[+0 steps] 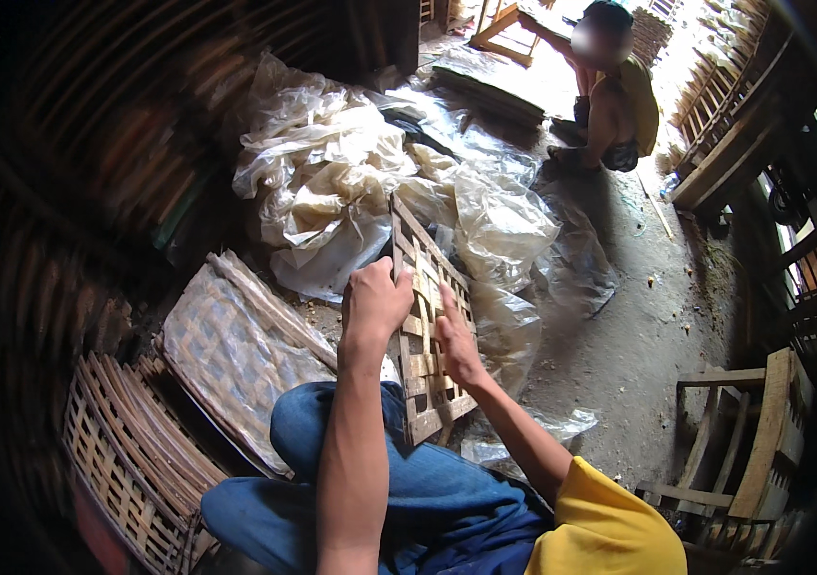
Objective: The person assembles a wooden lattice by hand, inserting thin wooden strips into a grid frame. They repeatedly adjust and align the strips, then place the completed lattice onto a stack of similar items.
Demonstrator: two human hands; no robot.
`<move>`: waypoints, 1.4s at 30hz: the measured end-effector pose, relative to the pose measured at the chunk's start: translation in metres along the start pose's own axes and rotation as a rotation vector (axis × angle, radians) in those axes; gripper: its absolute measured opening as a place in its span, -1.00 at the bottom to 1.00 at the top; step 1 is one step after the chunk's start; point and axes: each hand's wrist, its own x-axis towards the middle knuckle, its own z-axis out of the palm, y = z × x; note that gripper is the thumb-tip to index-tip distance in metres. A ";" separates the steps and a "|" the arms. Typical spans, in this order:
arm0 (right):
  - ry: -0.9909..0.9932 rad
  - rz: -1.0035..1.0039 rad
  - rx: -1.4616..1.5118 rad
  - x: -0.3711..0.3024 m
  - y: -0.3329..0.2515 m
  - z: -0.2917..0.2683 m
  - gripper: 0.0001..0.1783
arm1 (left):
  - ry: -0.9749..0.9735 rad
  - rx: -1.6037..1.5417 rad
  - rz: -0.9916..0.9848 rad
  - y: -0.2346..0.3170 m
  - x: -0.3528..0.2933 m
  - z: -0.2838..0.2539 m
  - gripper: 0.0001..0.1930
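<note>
A woven bamboo tray [422, 366] with a flat slatted rim stands tilted on its edge in front of my knees. My left hand [377, 299] is closed around the tray's left rim, thumb toward the lattice. Against the right part of the lattice my right hand [456, 337] lies with its fingers stretched out. The tray's lower end is by my leg in blue jeans [332, 422].
At the left, a stack of woven trays [130, 450] stands beside a plastic-covered tray [226, 345]. Crumpled clear plastic sheeting [332, 153] is heaped ahead. A person in yellow [624, 105] crouches at the far right. A wooden frame [758, 431] stands at the right.
</note>
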 end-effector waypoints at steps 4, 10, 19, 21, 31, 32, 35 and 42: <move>-0.020 -0.333 0.100 0.033 -0.038 0.029 -0.12 | 0.010 -0.031 0.007 -0.002 0.009 0.008 -0.65; -0.101 0.029 -0.271 -0.006 0.083 0.021 -0.21 | 0.053 0.087 -0.063 -0.025 0.006 -0.009 -0.63; 0.017 0.785 -0.381 -0.161 0.185 -0.069 -0.10 | 0.030 0.011 0.028 -0.012 0.000 -0.005 -0.59; 0.077 0.641 -0.389 -0.150 0.180 -0.081 -0.12 | -0.001 -0.016 0.045 0.005 0.002 0.006 -0.59; -0.067 -0.274 -0.159 -0.028 -0.043 0.034 -0.12 | 0.007 0.035 0.001 -0.005 0.008 0.006 -0.59; -0.073 -0.279 -0.179 -0.029 -0.030 0.038 -0.13 | 0.015 0.054 -0.008 -0.009 0.009 0.004 -0.59; -0.030 -0.141 -0.196 -0.041 0.033 0.043 -0.17 | 0.037 0.101 -0.032 -0.026 0.008 -0.005 -0.59; -0.002 0.983 -0.467 -0.158 0.266 -0.108 -0.11 | -0.048 -0.028 0.052 0.007 0.004 0.009 -0.58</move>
